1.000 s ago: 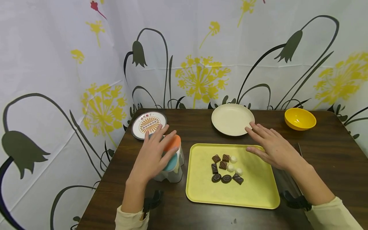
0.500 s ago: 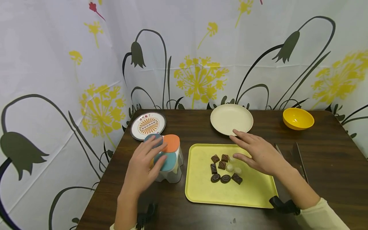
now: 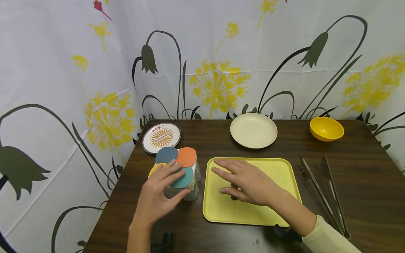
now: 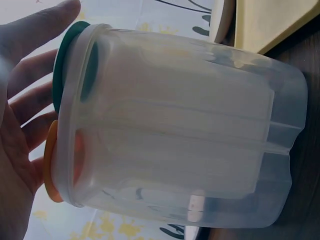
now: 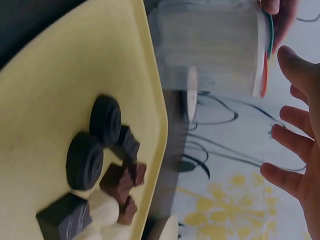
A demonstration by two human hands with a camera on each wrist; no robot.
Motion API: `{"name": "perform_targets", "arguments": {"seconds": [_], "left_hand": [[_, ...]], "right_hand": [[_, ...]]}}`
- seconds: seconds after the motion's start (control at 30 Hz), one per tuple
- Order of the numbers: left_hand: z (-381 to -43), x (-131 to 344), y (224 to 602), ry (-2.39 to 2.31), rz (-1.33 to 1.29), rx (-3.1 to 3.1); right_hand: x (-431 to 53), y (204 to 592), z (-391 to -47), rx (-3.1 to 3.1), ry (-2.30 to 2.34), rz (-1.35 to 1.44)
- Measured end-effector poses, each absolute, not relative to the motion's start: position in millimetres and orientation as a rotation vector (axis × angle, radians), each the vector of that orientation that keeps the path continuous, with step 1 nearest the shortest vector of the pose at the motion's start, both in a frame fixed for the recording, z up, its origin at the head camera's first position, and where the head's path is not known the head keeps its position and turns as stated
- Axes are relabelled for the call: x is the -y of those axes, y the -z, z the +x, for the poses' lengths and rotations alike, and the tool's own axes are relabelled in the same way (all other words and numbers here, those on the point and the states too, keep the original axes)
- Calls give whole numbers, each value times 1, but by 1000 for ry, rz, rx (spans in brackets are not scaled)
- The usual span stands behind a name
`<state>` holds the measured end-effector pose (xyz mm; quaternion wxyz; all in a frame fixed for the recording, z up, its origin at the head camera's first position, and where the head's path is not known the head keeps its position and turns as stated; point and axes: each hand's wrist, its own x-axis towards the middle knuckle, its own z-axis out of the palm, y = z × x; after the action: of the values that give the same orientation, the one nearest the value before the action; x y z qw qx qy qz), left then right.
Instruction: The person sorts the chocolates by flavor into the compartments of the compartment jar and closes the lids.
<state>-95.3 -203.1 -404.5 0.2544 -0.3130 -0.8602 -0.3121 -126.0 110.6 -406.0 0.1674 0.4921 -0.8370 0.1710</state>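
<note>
My left hand [image 3: 159,191] is at the near side of a clear plastic storage container [image 4: 185,130], its fingers spread by the lids. Coloured lids top this container, among them an orange lid [image 3: 186,157] and a teal lid [image 3: 183,177]. Whether the fingertips touch the lids, I cannot tell. Above the yellow tray [image 3: 269,214], my right hand [image 3: 250,181] reaches leftward with fingers extended and nothing held. It hides most of the chocolates in the head view. In the right wrist view they show as dark round chocolates [image 5: 85,160], brown squares and white pieces.
Behind the container lies a patterned plate [image 3: 161,137]. A cream plate [image 3: 254,130] sits beyond the tray, and a yellow bowl [image 3: 326,129] at the back right. Long metal tongs [image 3: 322,196] lie right of the tray. A printed curtain [image 3: 215,42] hangs behind the table.
My right hand has swept left across the tray toward the container, uncovering the tongs and covering the chocolates. My left hand has moved slightly back and lower beside the container, which stays put.
</note>
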Motion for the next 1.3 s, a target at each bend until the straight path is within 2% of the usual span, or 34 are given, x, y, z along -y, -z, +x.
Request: {"name": "perform_targets", "arguments": {"seconds": [0.53,1.3], "left_hand": [[-101,199,421,859,-790,2163],[-104,204,426,835,-820,2129]], "right_hand": [[-46,404,-124,2307,-315,1515],[-27,408,-130,2300,-235,1410]]}}
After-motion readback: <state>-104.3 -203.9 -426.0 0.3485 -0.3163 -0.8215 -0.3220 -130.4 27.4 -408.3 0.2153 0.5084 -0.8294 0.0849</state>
